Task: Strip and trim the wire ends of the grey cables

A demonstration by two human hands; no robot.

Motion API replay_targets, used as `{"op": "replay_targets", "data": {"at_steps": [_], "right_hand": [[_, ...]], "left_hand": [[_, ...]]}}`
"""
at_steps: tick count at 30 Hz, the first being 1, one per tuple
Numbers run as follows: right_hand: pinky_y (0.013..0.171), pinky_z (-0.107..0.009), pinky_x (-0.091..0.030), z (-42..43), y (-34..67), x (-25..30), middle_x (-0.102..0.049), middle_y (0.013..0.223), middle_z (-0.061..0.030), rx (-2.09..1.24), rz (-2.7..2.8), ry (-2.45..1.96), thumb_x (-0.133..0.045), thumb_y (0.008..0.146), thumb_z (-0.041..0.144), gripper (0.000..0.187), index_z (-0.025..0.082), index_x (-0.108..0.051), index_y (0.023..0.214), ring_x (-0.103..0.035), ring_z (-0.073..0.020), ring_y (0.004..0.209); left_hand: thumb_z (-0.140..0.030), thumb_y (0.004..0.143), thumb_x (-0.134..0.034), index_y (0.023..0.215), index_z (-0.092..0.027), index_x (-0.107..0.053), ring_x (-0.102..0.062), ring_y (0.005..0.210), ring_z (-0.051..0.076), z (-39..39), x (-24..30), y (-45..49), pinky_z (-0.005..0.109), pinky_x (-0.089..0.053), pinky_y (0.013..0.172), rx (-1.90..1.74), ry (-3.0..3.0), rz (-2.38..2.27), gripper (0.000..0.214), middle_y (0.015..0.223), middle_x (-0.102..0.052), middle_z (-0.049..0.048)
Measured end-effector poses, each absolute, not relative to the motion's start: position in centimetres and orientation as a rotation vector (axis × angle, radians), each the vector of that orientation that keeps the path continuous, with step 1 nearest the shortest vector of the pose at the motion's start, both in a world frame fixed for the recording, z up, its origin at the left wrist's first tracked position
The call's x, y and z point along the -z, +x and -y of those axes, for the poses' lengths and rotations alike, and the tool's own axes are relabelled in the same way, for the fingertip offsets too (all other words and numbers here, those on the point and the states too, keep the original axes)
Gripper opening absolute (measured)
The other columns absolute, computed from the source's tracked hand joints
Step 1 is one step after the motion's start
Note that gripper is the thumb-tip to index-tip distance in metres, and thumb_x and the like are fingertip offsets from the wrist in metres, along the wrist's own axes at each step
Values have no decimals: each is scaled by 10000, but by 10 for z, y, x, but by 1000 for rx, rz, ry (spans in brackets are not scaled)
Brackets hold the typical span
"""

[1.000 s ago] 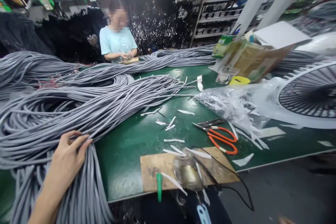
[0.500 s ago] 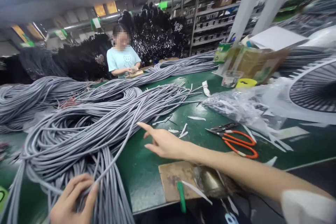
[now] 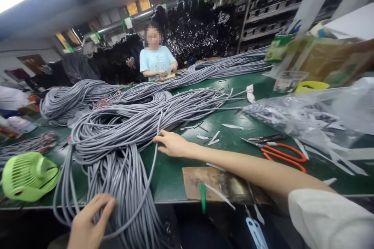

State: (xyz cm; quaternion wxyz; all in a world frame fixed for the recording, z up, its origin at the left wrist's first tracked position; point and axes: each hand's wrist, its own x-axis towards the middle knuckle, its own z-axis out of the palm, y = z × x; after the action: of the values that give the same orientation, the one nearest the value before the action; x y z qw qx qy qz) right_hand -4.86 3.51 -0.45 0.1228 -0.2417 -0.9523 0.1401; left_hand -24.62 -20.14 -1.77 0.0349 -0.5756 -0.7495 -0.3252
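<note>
A loose, pale, whitish sleeve is worn on the right arm; its plain cloth is softly creased, and its wide opening is seen near the elbow. Below that edge, the right forearm is uncovered down to the right hand, which is bare. The left hand is bare too, its forearm being cut off by the lower border of the view.

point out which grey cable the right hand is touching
The single cable that curves down from the right hand toward the left hand; it bows out alone, while the cables beside it hang bunched together.
</note>
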Motion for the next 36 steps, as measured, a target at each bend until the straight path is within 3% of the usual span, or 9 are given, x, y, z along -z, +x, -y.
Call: {"op": "replay_targets", "data": {"at_steps": [4,8,14,18,25,28,31,34,36], "right_hand": [[719,-264,-445,-20,-40,6,-528,1044,-79,-321,2815,-564,-546,843,197,285,193,-571,1127,-568,-178,888],[672,-267,-463,-1,-26,13,-533,1072,-118,-90,2859,-366,-521,856,208,268,191,-572,1118,-560,-199,913],[563,-240,-460,-1,26,17,-587,813,-93,436,2459,-228,-443,888,146,196,170,-622,962,-570,-172,715],[583,-192,-443,-34,66,-12,-614,882,-99,647,1951,-197,-499,872,125,147,160,-636,913,-608,-161,792],[610,-219,-434,-87,55,-91,-652,1001,-87,525,1908,-644,-426,908,204,266,187,-601,1107,-620,-188,888],[646,-267,-443,-98,54,-99,-668,979,-98,229,2095,-1064,-453,897,257,328,159,-541,1198,-632,-211,819],[688,-268,-431,-93,71,-75,-672,996,-86,77,2332,-1219,-415,911,269,301,181,-569,1154,-618,-218,906],[668,-254,-421,-87,95,-35,-689,951,-73,-9,2492,-1337,-424,907,254,246,188,-646,991,-632,-212,881],[667,-255,-417,-86,106,-11,-687,956,-91,-26,2513,-1371,-408,908,214,256,167,-654,963,-636,-216,885]], "left_hand": [[-461,785,-471,931,-184,-668,-646,802,201,125,-6,-207,295,-521,757,960,-2001,2384,370,905,-691,65],[-404,788,-459,1240,-81,-486,-620,886,220,55,-19,-171,353,-461,867,950,-2041,2576,555,1078,-632,130],[-419,891,-300,1411,-58,-204,-588,863,177,80,-18,-142,299,-461,811,1121,-2599,2543,640,1017,-635,110],[-360,892,-395,1388,-169,-316,-588,696,139,140,-25,-131,239,-463,689,842,-2912,2434,537,842,-657,38],[-272,882,-365,1177,-104,-564,-479,495,120,105,-90,-172,234,-441,585,1014,-1933,2068,393,595,-565,-5],[-149,827,-404,1184,-36,-521,-583,799,213,30,-114,-190,337,-445,817,940,-1450,2053,392,850,-617,109],[-124,813,-439,1252,-5,-417,-442,1148,267,-21,-94,-180,383,-345,981,857,-1569,1987,456,1191,-494,215],[-167,764,-545,1034,-150,-575,-553,977,220,-42,-45,-156,323,-429,891,746,-1841,1978,273,1003,-600,98],[-215,730,-589,960,-130,-578,-575,893,260,-51,-16,-146,376,-462,815,682,-1882,2025,245,895,-606,111]]}}
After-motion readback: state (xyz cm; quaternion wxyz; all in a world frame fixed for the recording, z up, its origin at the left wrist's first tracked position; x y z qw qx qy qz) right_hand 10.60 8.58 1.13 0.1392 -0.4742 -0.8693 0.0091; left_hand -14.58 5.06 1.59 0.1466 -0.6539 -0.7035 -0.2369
